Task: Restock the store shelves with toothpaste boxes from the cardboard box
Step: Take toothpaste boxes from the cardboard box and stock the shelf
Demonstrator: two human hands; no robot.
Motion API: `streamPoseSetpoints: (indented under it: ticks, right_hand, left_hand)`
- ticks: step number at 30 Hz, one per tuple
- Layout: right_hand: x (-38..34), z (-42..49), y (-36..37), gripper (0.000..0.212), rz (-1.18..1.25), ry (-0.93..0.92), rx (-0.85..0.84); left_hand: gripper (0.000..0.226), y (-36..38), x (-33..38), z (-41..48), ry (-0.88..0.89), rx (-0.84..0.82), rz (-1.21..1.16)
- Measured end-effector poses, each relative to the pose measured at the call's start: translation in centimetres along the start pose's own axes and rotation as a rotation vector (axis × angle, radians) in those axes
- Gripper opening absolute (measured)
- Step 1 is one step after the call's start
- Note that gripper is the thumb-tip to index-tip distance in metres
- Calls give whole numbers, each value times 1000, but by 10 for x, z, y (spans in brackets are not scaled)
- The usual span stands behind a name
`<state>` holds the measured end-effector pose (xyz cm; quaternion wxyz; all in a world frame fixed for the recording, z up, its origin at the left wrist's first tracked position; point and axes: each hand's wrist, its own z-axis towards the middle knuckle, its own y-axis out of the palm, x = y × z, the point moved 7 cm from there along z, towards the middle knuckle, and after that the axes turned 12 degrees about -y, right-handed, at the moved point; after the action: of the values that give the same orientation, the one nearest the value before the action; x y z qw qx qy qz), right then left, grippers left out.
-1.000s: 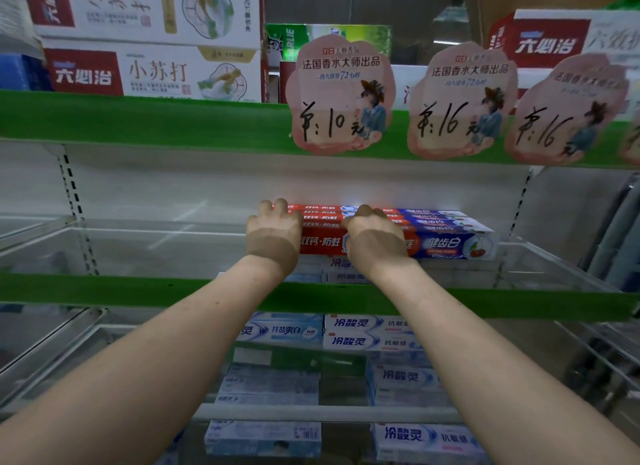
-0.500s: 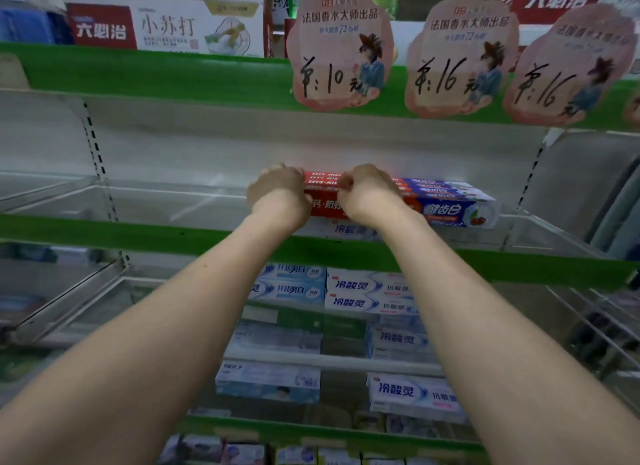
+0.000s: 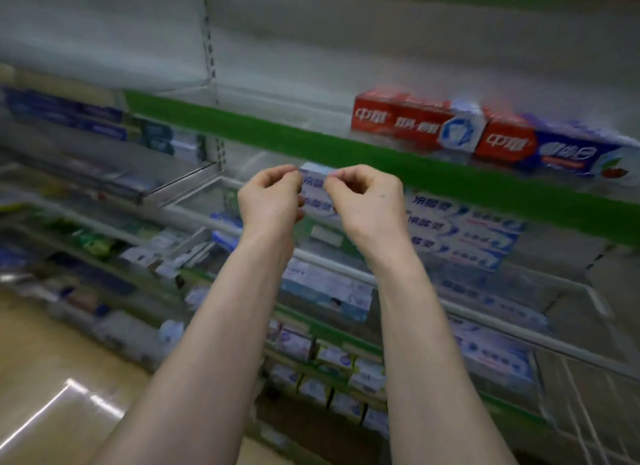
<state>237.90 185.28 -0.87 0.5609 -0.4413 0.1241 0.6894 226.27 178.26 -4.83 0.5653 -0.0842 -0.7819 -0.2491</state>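
**A:** What's nearest?

**B:** Two bare forearms reaching up from the bottom edge. The left hand (image 3: 268,201) and right hand (image 3: 367,205) are raised side by side, close together but apart, knuckles toward the camera.

**A:** Are the hands holding anything?

**B:** The fingers of both are curled in, with the tips near the thumbs. A pale blue box (image 3: 316,172) shows in the gap between them. The picture is smeared, and I cannot tell whether either hand pinches that box or whether it simply lies on the shelf behind.

**A:** And beyond the hands?

**B:** To the right is a stack of blue-and-white boxes (image 3: 460,232) on a clear-fronted lower shelf. More blurred packs sit on the levels beneath it.

**A:** Where are the toothpaste boxes?

**B:** Higher and farther back, to the upper right. The red toothpaste boxes (image 3: 408,123) lie lengthwise in a row on the shelf with the green front strip (image 3: 277,137). The left part of that shelf is bare. The tan floor (image 3: 41,360) shows at lower left.
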Motion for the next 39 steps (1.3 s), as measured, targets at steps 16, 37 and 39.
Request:
streamPoseSetpoints:
  ticks: [16, 37, 39]
  right_hand:
    - [-101, -93, 211, 23, 206, -42, -402]
    - [-348, -310, 527, 10, 459, -244, -1038]
    - [-364, -334, 554, 11, 475, -257, -1116]
  left_hand:
    - [14, -252, 30, -19, -26, 307, -165]
    - [12, -694, 77, -137, 65, 902, -431]
    - [12, -729, 71, -150, 63, 981, -480]
